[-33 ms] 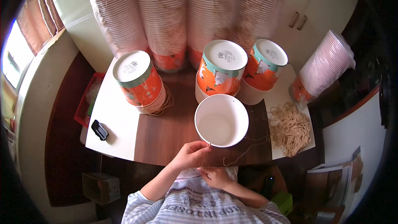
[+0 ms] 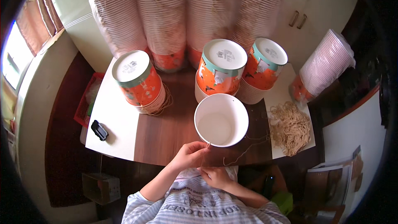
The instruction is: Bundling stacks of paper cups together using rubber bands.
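Note:
A white paper bucket [image 2: 221, 120] stands upright and open on the brown table [image 2: 166, 132], close to its front edge. My left hand [image 2: 188, 155] is just in front of the bucket and pinches a thin tan string [image 2: 206, 146] at its rim. My right hand [image 2: 215, 177] is lower, below the table edge near my striped shirt, with its fingers closed on the same string. A loose strand of string [image 2: 242, 152] trails across the table to the right of the bucket.
A pile of tan strings [image 2: 290, 126] lies at the right. Three stacks of upturned orange buckets [image 2: 139, 81] [image 2: 222, 68] [image 2: 265, 68] stand behind, with plastic-wrapped stacks [image 2: 186, 12] [image 2: 325, 64] at the back and right. A small black object [image 2: 99, 130] lies at the left.

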`<state>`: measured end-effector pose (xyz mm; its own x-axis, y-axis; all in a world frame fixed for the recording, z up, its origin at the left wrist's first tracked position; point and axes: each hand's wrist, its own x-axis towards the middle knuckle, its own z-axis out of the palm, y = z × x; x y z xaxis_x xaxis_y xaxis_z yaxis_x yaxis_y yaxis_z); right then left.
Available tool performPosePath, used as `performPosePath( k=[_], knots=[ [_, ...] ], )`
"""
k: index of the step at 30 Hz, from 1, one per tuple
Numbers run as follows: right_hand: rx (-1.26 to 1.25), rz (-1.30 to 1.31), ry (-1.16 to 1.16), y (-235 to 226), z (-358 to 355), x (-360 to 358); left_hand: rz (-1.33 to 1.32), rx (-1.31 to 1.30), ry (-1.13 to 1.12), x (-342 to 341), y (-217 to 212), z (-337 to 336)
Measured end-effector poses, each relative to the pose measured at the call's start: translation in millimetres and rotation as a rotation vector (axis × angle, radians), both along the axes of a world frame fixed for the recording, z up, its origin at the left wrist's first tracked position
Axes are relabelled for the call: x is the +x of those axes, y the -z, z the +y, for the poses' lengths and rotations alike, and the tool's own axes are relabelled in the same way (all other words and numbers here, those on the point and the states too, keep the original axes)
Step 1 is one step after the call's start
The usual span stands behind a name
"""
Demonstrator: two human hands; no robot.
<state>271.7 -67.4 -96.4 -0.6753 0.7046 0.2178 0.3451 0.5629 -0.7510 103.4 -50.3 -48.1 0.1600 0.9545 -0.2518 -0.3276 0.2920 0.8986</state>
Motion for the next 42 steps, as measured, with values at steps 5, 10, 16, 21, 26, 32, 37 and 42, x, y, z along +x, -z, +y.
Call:
performPosePath(
  k=[5, 10, 16, 21, 26, 32, 37, 42],
  knots=[
    [0.047, 0.06, 0.066, 1, -4, -1, 0.205, 0.029, -0.019, -3, 20, -22],
    [0.014, -0.026, 0.047, -3, -4, -3, 0.413, 0.109, -0.069, 4, 25, -36],
    [0.019, 0.016, 0.066, 2, -5, -3, 0.438, 0.07, -0.119, 8, 32, -42],
    [0.15, -0.024, 0.001, 3, -4, -1, 0.239, 0.042, -0.17, 11, 29, -42],
    [0.178, -0.24, -0.08, 5, -10, 2, 0.122, 0.01, -0.181, 8, 21, -36],
    [0.098, -0.48, -0.242, 16, -16, 2, -0.049, -0.083, -0.127, 3, -4, -13],
    [0.097, -0.564, -0.309, 17, -17, 2, -0.126, -0.088, -0.133, 3, -5, 1],
    [0.122, -0.669, -0.452, 18, -12, -1, -0.475, -0.303, -0.054, 2, 1, 7]
  ],
)
